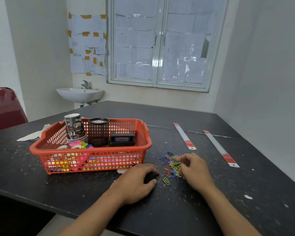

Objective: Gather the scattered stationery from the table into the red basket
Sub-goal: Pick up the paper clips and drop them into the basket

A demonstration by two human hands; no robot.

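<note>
The red basket [92, 150] stands on the dark table [177, 210], left of centre. It holds stacked paper cups [74, 128], a black mesh pen pot [98, 132], a black box [122, 138] and colourful small items [78, 144]. A pile of coloured paper clips [171, 165] lies right of the basket. My right hand [195, 169] has its curled fingers in the pile's right side, pinching clips. My left hand [136, 179] lies left of the pile, its fingers curled round a small dark thing [150, 178]. Two rulers in sleeves [184, 136] [220, 148] lie further right.
A torn paper scrap [32, 135] lies left of the basket and small white bits [248, 197] dot the table's right side. A red chair [5, 108] stands at the far left. A wall sink [80, 94] and a window [160, 43] are behind the table.
</note>
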